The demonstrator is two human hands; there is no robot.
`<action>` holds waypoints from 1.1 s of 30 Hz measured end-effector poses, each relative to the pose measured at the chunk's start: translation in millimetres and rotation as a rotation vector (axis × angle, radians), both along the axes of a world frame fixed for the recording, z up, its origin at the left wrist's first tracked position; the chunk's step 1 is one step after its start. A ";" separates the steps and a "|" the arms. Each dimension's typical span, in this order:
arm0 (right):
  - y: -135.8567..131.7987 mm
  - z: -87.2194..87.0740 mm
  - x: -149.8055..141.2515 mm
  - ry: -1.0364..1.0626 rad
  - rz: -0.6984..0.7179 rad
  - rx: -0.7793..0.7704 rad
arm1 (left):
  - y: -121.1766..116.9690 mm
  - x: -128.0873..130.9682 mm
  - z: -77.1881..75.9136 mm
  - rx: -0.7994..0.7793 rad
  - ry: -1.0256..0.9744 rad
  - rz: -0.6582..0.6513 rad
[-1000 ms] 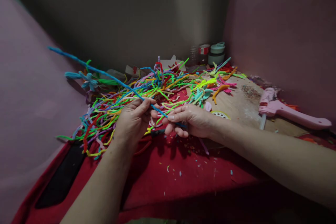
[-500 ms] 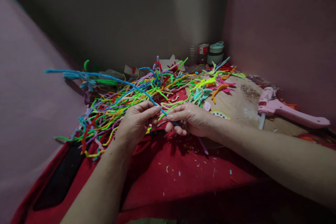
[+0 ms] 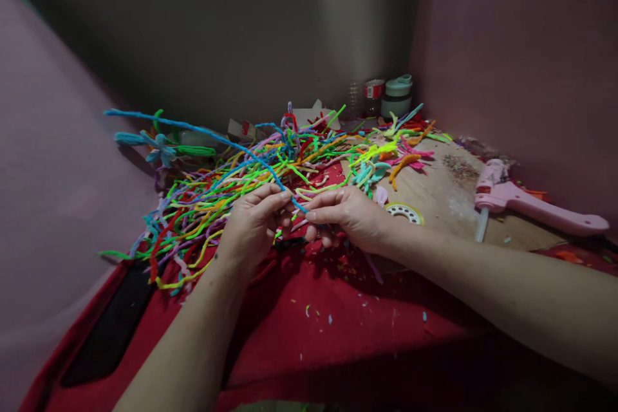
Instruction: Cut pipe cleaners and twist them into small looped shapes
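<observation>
A long blue pipe cleaner (image 3: 226,140) runs from between my hands up to the left, its far end in the air. My left hand (image 3: 258,219) pinches it between thumb and forefinger. Close by on the right, my right hand (image 3: 345,215) grips the lower end, with the thumb pressed on it; the tip is hidden by the fingers. Behind both hands spreads a tangled heap of pipe cleaners (image 3: 207,196) in many colours. A blue pipe-cleaner flower (image 3: 161,149) lies at the heap's left side.
At right a pink glue gun (image 3: 535,199) rests on a brown board (image 3: 434,187). A tape roll (image 3: 405,211) lies near my right wrist. A black phone-like slab (image 3: 109,328) sits front left on the red cloth (image 3: 357,341). A mint-lidded cup (image 3: 396,98) stands at the back.
The blue pipe cleaner's free end first dropped, then rose a little and shifted right. My hands have come slightly closer together, both still gripping it.
</observation>
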State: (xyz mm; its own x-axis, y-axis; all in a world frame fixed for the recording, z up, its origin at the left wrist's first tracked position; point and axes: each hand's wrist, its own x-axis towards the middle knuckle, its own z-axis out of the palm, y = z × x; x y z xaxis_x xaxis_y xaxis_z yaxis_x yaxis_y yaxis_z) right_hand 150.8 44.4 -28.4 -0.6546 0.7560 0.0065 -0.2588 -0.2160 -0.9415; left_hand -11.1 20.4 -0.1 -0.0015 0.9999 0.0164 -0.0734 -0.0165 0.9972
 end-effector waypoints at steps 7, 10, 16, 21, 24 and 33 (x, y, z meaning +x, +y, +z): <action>-3.6 2.2 -0.9 -0.065 -0.067 0.076 | -0.8 -0.4 1.0 -0.024 0.007 -0.007; -4.7 2.1 -1.2 -0.085 -0.135 0.150 | 0.1 -0.8 0.4 -0.060 0.006 -0.010; -5.7 1.2 -1.3 -0.018 -0.227 0.157 | 0.0 0.3 1.1 -0.026 -0.038 0.013; -5.1 2.2 -0.7 0.025 -0.211 0.119 | -0.1 2.5 -0.1 -0.027 -0.027 0.027; -3.4 1.9 -0.6 0.039 -0.184 0.084 | 1.1 2.6 -1.9 -0.038 0.015 0.020; 7.1 -0.4 -0.8 0.073 -0.256 -0.086 | -31.6 -31.0 34.1 0.079 1.069 -0.227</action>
State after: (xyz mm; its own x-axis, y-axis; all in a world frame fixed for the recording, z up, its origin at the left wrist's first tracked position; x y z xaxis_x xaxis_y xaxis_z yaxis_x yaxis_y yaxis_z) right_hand 150.0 51.5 -28.8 -0.4427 0.8963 -0.0251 -0.3815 -0.2135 -0.8994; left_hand -42.1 -11.1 34.0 0.2358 0.9711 -0.0362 0.8195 -0.1787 0.5445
